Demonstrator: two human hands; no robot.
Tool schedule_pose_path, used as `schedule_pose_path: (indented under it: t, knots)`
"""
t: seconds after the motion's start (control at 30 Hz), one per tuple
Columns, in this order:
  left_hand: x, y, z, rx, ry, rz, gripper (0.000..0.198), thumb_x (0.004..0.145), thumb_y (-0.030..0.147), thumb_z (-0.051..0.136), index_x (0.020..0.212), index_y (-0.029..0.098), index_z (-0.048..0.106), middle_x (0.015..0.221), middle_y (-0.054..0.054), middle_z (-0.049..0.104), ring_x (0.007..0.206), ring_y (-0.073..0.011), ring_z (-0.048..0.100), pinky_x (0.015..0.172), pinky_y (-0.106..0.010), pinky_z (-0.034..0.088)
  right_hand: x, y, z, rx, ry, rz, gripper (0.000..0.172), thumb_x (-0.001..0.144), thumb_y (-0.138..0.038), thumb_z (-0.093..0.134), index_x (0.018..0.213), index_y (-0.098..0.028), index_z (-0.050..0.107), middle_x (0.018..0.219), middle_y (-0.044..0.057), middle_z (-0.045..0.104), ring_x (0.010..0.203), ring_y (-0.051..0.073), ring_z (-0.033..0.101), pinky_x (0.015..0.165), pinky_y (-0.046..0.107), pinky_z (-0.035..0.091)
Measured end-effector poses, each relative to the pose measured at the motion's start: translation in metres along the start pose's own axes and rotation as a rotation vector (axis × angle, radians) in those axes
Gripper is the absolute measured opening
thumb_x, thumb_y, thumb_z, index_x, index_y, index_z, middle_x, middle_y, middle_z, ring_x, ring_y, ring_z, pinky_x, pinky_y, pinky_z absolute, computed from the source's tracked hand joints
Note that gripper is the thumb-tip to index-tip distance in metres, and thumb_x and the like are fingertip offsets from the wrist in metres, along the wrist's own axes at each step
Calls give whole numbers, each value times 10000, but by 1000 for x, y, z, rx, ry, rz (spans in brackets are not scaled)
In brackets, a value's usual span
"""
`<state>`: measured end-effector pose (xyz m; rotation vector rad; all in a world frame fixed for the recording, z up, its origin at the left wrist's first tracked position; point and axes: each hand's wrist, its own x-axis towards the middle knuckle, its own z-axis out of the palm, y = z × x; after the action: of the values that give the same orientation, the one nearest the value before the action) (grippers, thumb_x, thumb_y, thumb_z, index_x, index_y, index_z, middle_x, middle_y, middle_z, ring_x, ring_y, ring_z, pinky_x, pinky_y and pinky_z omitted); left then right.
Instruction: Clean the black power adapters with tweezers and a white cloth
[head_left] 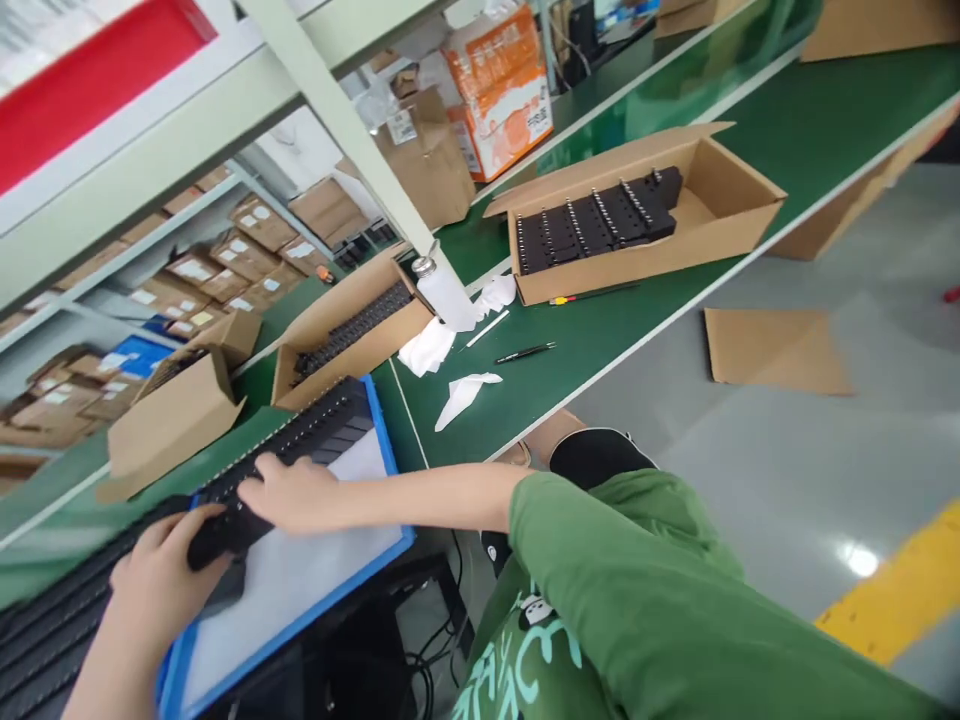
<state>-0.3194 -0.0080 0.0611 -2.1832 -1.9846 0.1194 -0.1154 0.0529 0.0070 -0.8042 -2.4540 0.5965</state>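
Note:
My left hand (pixel 166 565) is wrapped round the near end of a black part (pixel 244 528) at the lower left. My right hand (pixel 294 492) has its fingers curled on the other end of that part, with some fingertips hidden. Both hands are over a blue-edged tray (pixel 390 440) with a white surface. Along the tray's far side lies a row of black strips (pixel 330 420) with small shiny pins. More long black strips (pixel 56 625) lie side by side to the left of my left hand.
Behind the tray stands an open carton (pixel 409 325) of black parts, with another open box (pixel 176 425) to its left. A white bottle (pixel 442 290), crumpled tissues (pixel 427 348) and black tweezers (pixel 525 353) lie on the green bench. Farther right is a long carton (pixel 720 225) with pinned black blocks (pixel 600 225).

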Motion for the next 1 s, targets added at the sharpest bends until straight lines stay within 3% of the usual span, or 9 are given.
schedule_pose_path:
  t: [0.07, 0.17, 0.33, 0.4, 0.47, 0.6, 0.73, 0.87, 1.0]
  knots:
    - [3, 42, -21, -29, 73, -11, 445, 700, 382, 504, 1098, 192, 564, 1088, -235, 615, 1061, -522, 619, 872, -676, 503, -25, 7, -32, -23, 10, 13, 293, 984, -207, 485, 1268, -145, 524, 1334, 134, 548, 988, 234, 688, 802, 383, 590]
    - [9, 121, -32, -90, 98, 19, 442, 677, 283, 534, 1109, 207, 590, 1130, -174, 613, 1090, -438, 628, 978, -609, 492, -78, 30, -79, -63, 5, 54, 349, 908, -206, 574, 1245, -129, 526, 1303, 165, 525, 938, 292, 716, 764, 408, 589]
    - [29, 253, -14, -257, 29, 80, 475, 728, 100, 565, 1178, 247, 602, 1173, -100, 602, 1171, -312, 598, 1033, -452, 476, -172, 88, -144, -152, -81, 200, 348, 804, -180, 677, 1131, -131, 567, 1224, 160, 527, 834, 302, 723, 744, 419, 566]
    - [42, 289, -8, -321, -12, 97, 472, 738, 70, 580, 1182, 229, 604, 1162, -101, 592, 1149, -300, 598, 1037, -439, 460, -196, 110, -162, -174, -122, 263, 356, 785, -196, 702, 1114, -140, 575, 1202, 146, 528, 779, 275, 714, 715, 399, 551]
    - [55, 313, -4, -368, -51, 117, 478, 744, 56, 590, 1194, 219, 603, 1167, -107, 583, 1164, -313, 584, 1036, -452, 444, -211, 129, -171, -184, -144, 320, 387, 775, -217, 722, 1130, -154, 578, 1196, 133, 525, 768, 257, 702, 694, 375, 532]
    - [73, 327, 7, -449, -122, 158, 457, 758, 63, 616, 1190, 215, 618, 1149, -105, 594, 1203, -334, 565, 1046, -479, 431, -224, 157, -165, -162, -159, 384, 436, 785, -256, 724, 1193, -194, 581, 1233, 120, 517, 778, 248, 687, 680, 361, 514]
    - [77, 312, 29, -557, -189, 184, 680, 735, 176, 750, 1379, 235, 541, 1246, -124, 607, 1191, -353, 590, 1022, -502, 481, -229, 178, -145, -110, -163, 422, 615, 775, -260, 727, 1355, -220, 528, 1276, 145, 528, 993, 341, 681, 744, 390, 539]
    - [74, 295, 49, -698, -169, 244, 883, 743, 341, 824, 1520, 285, 406, 1425, -126, 555, 1286, -338, 557, 1066, -475, 486, -238, 196, -140, 2, -137, 392, 844, 811, -339, 724, 1548, -279, 316, 1442, 144, 481, 1208, 343, 617, 886, 410, 561]
    - [78, 296, 64, -807, -57, 261, 736, 799, 374, 801, 1457, 268, 490, 1467, -109, 557, 1352, -332, 509, 1135, -498, 426, -245, 207, -140, 100, -75, 326, 642, 870, -351, 659, 1465, -279, 428, 1474, 101, 494, 1310, 287, 553, 1060, 412, 497]
